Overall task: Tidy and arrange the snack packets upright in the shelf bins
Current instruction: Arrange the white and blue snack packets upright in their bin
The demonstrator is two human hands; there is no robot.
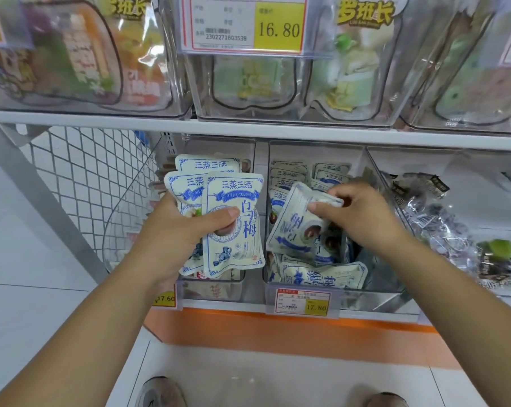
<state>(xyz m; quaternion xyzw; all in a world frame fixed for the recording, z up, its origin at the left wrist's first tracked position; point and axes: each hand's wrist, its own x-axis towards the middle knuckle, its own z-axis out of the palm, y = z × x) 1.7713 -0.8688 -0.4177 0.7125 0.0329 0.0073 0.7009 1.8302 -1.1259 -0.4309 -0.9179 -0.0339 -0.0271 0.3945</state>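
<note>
A fan of packets [233,227] is gripped in the left hand [172,230], with the thumb pressed across the printed face of the front one and the fingers curled behind, out of sight. The packets are held upright and overlapped. This is judged to be so that they can be kept as one bundle and set down together in a block. The left bin [213,289] is seen below and behind that grip, largely hidden by it.

A single packet [295,224] is pinched at its upper edge by the right hand [362,212], the thumb in front and the fingertips closed on it from behind. It hangs tilted below the fingertips, over the middle bin [365,292], and its print is turned upside down, so a turn would be needed before it could stand properly. Beneath that pinch, flat packets [321,277] are left lying across the front of the bin. Just beyond the fingertips, upright packets [292,174] are ranged in rows at the back.

The packets are white pouches edged with a blue ornamental border. Each is marked with a blue ribbon banner, large blue characters and a round picture of dark fruit. The film looks glossy and slightly puffed, with flat sealed margins. It is judged to be light and slippery, so a packet could slide out of the fan if the thumb were eased
</note>
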